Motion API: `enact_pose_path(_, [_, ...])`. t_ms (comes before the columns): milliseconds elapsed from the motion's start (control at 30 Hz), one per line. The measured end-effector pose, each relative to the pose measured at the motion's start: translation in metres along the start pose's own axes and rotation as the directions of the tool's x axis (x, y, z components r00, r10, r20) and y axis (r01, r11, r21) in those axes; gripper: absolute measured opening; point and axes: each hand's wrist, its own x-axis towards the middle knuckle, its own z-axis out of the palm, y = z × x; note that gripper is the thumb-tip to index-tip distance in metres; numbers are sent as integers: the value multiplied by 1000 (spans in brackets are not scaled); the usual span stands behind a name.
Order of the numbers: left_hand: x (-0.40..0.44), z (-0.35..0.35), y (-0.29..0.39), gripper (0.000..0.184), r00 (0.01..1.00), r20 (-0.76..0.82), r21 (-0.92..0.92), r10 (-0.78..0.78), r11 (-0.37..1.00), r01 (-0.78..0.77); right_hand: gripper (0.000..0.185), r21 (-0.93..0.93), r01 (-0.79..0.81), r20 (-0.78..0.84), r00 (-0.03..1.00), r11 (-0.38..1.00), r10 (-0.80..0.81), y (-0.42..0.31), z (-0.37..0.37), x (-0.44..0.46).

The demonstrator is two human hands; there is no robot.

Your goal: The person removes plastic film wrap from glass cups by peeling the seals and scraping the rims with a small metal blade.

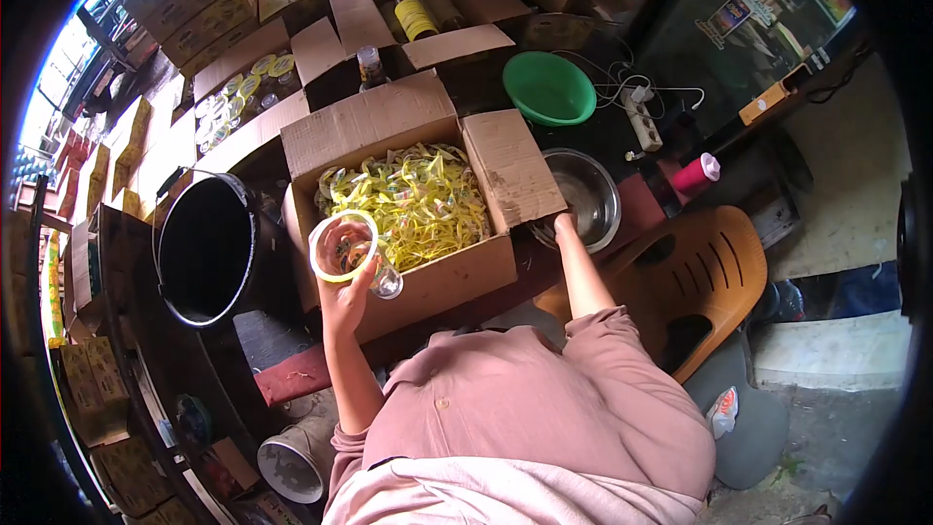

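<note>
My left hand [344, 299] grips a round tub with a pale yellow rim [328, 274], tilted so its open mouth faces up; some small dark and reddish bits show inside. A small clear cup [388, 282] is right beside the tub, against my fingers. Just behind is an open cardboard box [437, 282] filled with a heap of yellow plastic strips [418, 204]. My right hand [565, 227] is at the corner of the box's right flap [515, 170], by the near rim of a metal bowl [607, 196]. Its fingers are mostly hidden there.
A black bucket [206, 316] stands left of the box. Behind are a green basin [549, 87], a power strip [642, 126] with white cables, and boxes of clear cups [228, 112]. A pink thread spool [692, 175] and an orange plastic chair [724, 262] are at right.
</note>
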Motion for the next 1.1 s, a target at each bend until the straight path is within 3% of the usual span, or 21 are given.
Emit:
enact_pose_path(100, [-2, -13, -3, 58, 1000, 2, 78, 26, 997, -27, 48, 14, -7, -19, 1000, 1000, 7, 3, 3, 7])
enact_pose_path(600, [1, -43, 6, 50, 997, 59, 131, 41, 990, -48, 46, 36, -4, -42, 999, 999, 6, -1, 22, 8])
enact_pose_path(800, [6, -47, 9, 55, 998, 44, 37, 44, 998, -45, 46, 39, 11, -60, 998, 999, -9, -4, 22, 5])
enact_pose_path(1100, [9, -51, 9, 54, 997, 50, 73, 63, 995, -66, 45, 21, 44, -74, 996, 999, -42, -2, 21, 2])
